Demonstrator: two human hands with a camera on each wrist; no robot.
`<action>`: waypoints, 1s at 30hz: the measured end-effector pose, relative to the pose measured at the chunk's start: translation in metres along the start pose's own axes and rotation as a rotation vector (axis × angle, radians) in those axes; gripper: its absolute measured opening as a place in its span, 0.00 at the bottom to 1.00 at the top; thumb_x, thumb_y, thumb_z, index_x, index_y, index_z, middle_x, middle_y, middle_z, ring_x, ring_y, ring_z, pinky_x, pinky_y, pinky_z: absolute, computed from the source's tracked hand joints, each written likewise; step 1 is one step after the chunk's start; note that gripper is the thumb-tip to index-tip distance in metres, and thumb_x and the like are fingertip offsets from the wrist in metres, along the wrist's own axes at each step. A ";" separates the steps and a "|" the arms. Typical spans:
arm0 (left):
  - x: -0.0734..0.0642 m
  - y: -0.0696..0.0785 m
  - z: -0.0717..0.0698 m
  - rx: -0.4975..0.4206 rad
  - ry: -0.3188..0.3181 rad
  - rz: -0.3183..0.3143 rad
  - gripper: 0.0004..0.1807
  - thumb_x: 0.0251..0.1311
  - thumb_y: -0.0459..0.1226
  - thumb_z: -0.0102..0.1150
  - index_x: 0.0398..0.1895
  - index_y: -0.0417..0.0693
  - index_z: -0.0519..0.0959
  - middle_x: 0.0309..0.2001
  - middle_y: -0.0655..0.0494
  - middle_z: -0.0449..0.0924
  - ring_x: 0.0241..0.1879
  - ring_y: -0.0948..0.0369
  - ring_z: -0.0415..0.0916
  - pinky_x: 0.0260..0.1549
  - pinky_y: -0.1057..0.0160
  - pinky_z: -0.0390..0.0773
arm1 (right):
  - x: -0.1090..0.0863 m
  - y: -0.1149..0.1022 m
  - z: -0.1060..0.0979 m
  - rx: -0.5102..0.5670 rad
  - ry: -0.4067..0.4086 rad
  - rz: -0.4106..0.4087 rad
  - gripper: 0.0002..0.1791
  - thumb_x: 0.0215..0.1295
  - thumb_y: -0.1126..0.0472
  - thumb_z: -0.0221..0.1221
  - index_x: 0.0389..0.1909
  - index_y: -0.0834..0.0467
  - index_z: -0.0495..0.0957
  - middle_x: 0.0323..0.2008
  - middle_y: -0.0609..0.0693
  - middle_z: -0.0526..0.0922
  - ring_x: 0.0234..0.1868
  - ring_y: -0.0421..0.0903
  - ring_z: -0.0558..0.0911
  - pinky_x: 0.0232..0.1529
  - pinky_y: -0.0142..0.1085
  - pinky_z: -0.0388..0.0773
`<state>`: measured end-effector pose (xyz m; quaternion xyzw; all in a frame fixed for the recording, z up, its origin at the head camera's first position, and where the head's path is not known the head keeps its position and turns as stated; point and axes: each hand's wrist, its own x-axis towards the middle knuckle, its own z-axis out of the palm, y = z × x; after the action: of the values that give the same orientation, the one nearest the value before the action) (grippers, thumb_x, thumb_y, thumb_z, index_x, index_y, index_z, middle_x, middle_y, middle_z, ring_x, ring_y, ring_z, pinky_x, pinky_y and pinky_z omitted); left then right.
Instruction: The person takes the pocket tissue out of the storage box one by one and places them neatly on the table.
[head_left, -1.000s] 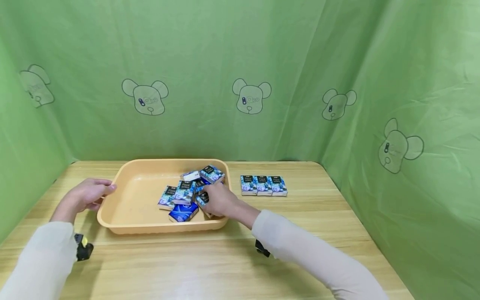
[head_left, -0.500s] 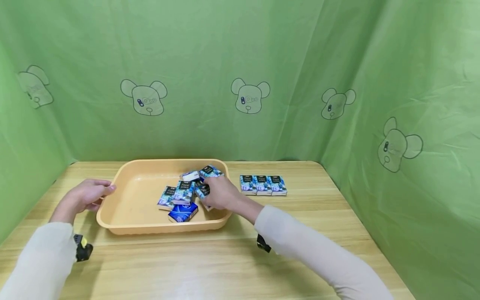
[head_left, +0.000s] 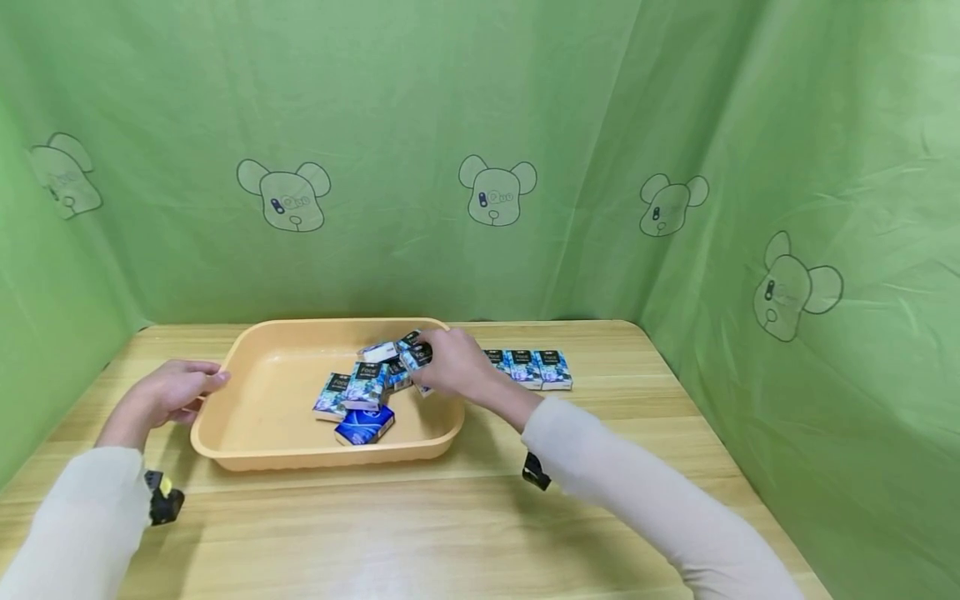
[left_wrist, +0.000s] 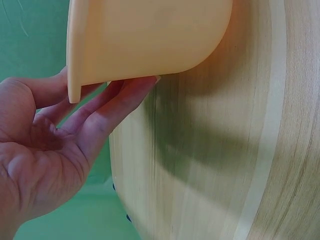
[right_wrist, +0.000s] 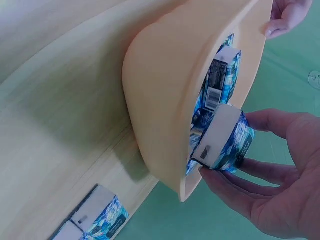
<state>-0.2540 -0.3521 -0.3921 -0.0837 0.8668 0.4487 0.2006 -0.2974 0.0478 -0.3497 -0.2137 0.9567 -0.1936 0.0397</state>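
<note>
My right hand (head_left: 456, 365) pinches a small blue-flowered tissue pack (right_wrist: 226, 137) between thumb and fingers, just above the right end of the yellow plastic tray (head_left: 255, 454). Below it, several more tissue packs (head_left: 366, 385) lie in a loose heap in the tray's right half, one of them plain blue (head_left: 365, 426). Some of the heap is hidden by the hand. My left hand (head_left: 174, 392) grips the tray's left rim, thumb at the edge and fingers against the outer wall, as the left wrist view (left_wrist: 55, 135) confirms.
To the right of the tray, a row of upright-facing tissue packs (head_left: 555, 370) lies side by side on the wooden table (head_left: 360, 533). A green curtain (head_left: 390, 267) with mouse-head drawings encloses the table's back and sides.
My right hand has lifted a tissue pack from the heap and moved away from me and slightly right, now partly covering the row's left pack. The left hand stays on the rim.
</note>
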 end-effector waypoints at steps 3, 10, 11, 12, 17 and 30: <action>0.000 0.000 0.001 -0.005 0.000 0.005 0.37 0.79 0.44 0.42 0.76 0.24 0.46 0.66 0.21 0.62 0.37 0.64 0.82 0.36 0.60 0.87 | 0.000 0.005 -0.002 -0.020 0.007 0.010 0.37 0.58 0.55 0.72 0.68 0.59 0.73 0.57 0.59 0.83 0.27 0.42 0.82 0.34 0.33 0.83; 0.001 -0.001 0.001 -0.005 -0.002 0.006 0.38 0.79 0.44 0.43 0.76 0.25 0.45 0.66 0.21 0.62 0.37 0.64 0.82 0.37 0.60 0.87 | 0.001 0.016 -0.013 -0.030 0.037 0.046 0.36 0.58 0.51 0.72 0.67 0.58 0.75 0.54 0.58 0.85 0.30 0.45 0.83 0.40 0.38 0.85; 0.001 -0.001 0.000 -0.003 -0.001 0.006 0.38 0.79 0.44 0.43 0.76 0.25 0.45 0.66 0.21 0.62 0.37 0.64 0.82 0.37 0.60 0.87 | 0.002 0.018 -0.016 -0.029 0.042 0.054 0.36 0.58 0.51 0.72 0.67 0.58 0.75 0.54 0.58 0.85 0.30 0.46 0.83 0.41 0.39 0.85; 0.001 -0.001 0.000 -0.002 -0.001 0.006 0.38 0.79 0.44 0.42 0.76 0.25 0.45 0.66 0.21 0.62 0.37 0.64 0.82 0.37 0.60 0.87 | 0.002 0.020 -0.018 -0.024 0.047 0.061 0.37 0.58 0.51 0.72 0.67 0.58 0.75 0.54 0.59 0.85 0.31 0.47 0.83 0.42 0.39 0.86; 0.000 -0.001 0.000 -0.004 0.000 0.007 0.38 0.79 0.44 0.42 0.76 0.25 0.45 0.67 0.21 0.61 0.37 0.64 0.82 0.36 0.60 0.87 | 0.005 0.031 -0.028 -0.021 0.081 0.092 0.37 0.58 0.51 0.72 0.67 0.60 0.74 0.58 0.61 0.83 0.44 0.50 0.84 0.53 0.43 0.84; 0.001 -0.002 -0.001 -0.002 0.008 -0.001 0.38 0.79 0.45 0.43 0.77 0.26 0.46 0.67 0.22 0.61 0.38 0.64 0.81 0.37 0.60 0.87 | 0.004 0.078 -0.043 0.000 0.089 0.218 0.38 0.59 0.55 0.69 0.70 0.60 0.70 0.53 0.62 0.83 0.26 0.46 0.80 0.23 0.31 0.79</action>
<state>-0.2546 -0.3538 -0.3933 -0.0861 0.8671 0.4493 0.1970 -0.3388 0.1260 -0.3399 -0.0994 0.9751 -0.1974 0.0180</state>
